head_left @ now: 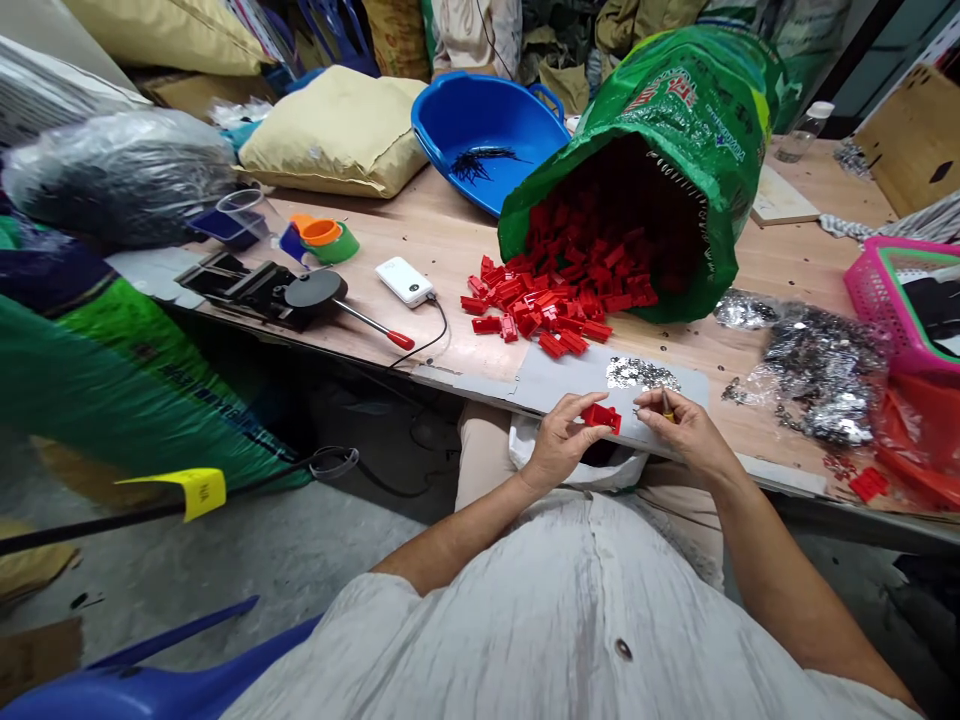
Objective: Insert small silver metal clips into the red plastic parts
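Between the thumb and fingers of my left hand [561, 440] is a small red plastic part [602, 416], held just above the table's front edge. My right hand [688, 432] is closed a short way to the right, with a slim yellow-and-dark tool [667, 404] in its fingers. Something tiny and shiny shows at its fingertips, too small to make out. Behind both hands, small silvery metal pieces [637, 373] lie spread on a grey mat [551, 378]. Many similar parts form a red pile [544, 305] that spills from a green sack [675, 110].
A white power bank [405, 281] with a cable and a black clamp-like device [300, 290] with a red-tipped lever are at left. Behind stands a blue basin [480, 120]. At right are a clear bag of metal pieces [832, 370] and a pink basket [870, 290]. A white bag [525, 440] hangs below the edge.
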Demonstrator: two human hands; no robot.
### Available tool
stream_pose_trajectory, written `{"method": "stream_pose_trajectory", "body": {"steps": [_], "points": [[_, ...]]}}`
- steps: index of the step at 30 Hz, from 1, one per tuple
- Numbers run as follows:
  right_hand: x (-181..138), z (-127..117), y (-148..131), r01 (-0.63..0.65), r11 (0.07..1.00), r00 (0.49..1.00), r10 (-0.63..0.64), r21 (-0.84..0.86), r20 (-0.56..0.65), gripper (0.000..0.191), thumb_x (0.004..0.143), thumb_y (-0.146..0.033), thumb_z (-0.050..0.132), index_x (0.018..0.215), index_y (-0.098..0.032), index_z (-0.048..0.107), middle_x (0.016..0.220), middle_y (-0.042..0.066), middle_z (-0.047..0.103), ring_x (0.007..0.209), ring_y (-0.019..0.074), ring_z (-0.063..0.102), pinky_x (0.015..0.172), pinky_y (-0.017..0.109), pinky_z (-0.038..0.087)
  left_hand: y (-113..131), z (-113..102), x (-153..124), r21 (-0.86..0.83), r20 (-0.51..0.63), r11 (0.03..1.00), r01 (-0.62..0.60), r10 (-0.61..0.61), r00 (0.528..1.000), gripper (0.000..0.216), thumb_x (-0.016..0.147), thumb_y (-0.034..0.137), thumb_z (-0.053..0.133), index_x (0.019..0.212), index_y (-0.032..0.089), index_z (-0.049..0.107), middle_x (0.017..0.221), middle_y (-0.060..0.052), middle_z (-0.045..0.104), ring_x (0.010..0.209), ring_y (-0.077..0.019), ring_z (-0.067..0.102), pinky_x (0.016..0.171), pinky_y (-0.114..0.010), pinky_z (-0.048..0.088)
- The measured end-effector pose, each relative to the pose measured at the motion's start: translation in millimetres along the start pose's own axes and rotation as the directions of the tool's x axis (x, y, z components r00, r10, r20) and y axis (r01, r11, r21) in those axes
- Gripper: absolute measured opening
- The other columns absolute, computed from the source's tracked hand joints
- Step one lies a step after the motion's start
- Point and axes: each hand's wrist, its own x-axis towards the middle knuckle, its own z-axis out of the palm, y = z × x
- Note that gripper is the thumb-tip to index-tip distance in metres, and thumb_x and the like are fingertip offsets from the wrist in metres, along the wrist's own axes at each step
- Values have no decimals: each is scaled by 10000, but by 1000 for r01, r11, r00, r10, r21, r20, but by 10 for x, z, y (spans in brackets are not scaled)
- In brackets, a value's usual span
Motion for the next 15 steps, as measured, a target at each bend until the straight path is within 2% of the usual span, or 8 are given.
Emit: {"method": "stream_pose_trajectory", "body": {"steps": [5,10,12,15], "points": [[-88,138,-32,-28,995,997,21,98,78,355,736,-478,738,913,-203,602,801,-10,558,631,105,452,549,250,348,44,33,-17,87,8,992,-95,95,995,427,831,371,708,1216,215,612,1113,-75,602,963,-166,609,799,-281,563],[-85,179,-21,-25,996,996,18,88,85,380,708,-505,747,862,-207,567,784,-10,559,657,119,483,578,257,385,90,45,-3,192,87,942,-275,262,961,274,839,304,707,1090,201,666,990,-72,654,976,-191,615,901,-354,532],[-88,192,-16,-5,997,997,0,72,72,385,709,-521,742,841,-208,561,787,-5,564,682,130,504,602,265,403,107,49,-1,171,100,947,-272,258,961,282,835,306,712,1096,205,676,1005,-77,654,987,-195,617,916,-362,526],[-108,198,-4,-10,996,998,5,86,55,394,722,-535,736,849,-212,548,778,-14,563,622,111,477,556,256,376,117,52,-4,76,69,987,-144,139,988,320,825,341,719,1114,206,684,1040,-80,632,986,-188,611,839,-312,550]]}}
